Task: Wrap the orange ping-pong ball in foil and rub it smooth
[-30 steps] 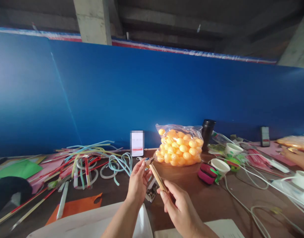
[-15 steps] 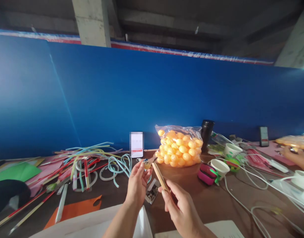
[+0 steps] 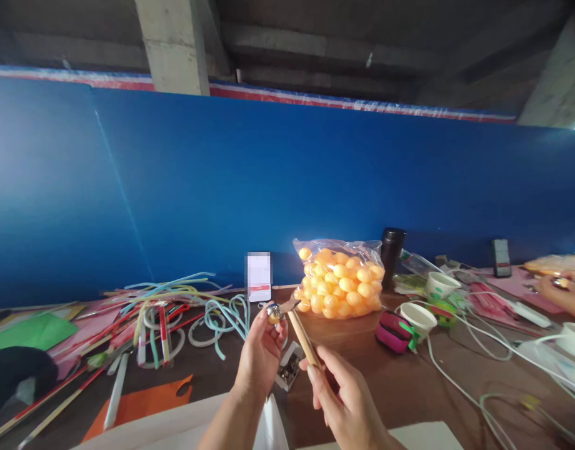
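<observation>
Bag [image 3: 372,250] of orange balls [image 3: 337,284]; small box [image 3: 287,370] of metal bits beside wooden stick [image 3: 303,339].

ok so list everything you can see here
bag of balls: one, orange, middle of table
tumbler: one, black, right of bag
paper cups: two, white, right
pouch: one, pink, before bag
straws: many, mixed colours, left
cables: several, white, right
small box: one, white, front centre
another person's hand: one, far right
wooden stick: one, tan, in right hand
shiny bead: one, silvery, in left hand
left hand: one, shut on shiny bead
right hand: one, shut on wooden stick
</observation>
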A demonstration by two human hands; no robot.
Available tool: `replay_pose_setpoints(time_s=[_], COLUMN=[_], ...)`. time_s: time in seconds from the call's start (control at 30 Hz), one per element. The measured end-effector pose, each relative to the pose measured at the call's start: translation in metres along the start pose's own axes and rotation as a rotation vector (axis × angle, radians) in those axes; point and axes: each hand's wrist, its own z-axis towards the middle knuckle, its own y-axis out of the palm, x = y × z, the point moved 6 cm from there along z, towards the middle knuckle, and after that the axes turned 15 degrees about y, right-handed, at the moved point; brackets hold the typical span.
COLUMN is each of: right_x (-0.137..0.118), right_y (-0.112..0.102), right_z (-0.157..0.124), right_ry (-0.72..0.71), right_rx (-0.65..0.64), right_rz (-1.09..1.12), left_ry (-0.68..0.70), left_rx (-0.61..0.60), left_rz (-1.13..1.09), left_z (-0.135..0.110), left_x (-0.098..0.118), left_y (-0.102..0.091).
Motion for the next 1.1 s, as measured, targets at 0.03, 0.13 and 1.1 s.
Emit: replay_pose_setpoints(time_s=[0.03, 0.13, 1.1], right_x=[-0.001, -0.003, 0.005], right_y=[0.0, -0.001, 0.001], right_z=[0.0, 0.001, 0.003], right_ry=[0.004, -0.002, -0.038], right_rx=[0.001, 0.0, -0.083], right_rz=[-0.006, -0.028, -0.132], left_ry=[0.0, 0.003, 0.062], left_rx=[-0.003, -0.02, -0.069], left_rz=[-0.001, 0.0, 0.151], left_z=[0.0, 0.0, -0.001], left_x=[0.0, -0.001, 0.0], left_y=[0.0, 0.0, 0.001])
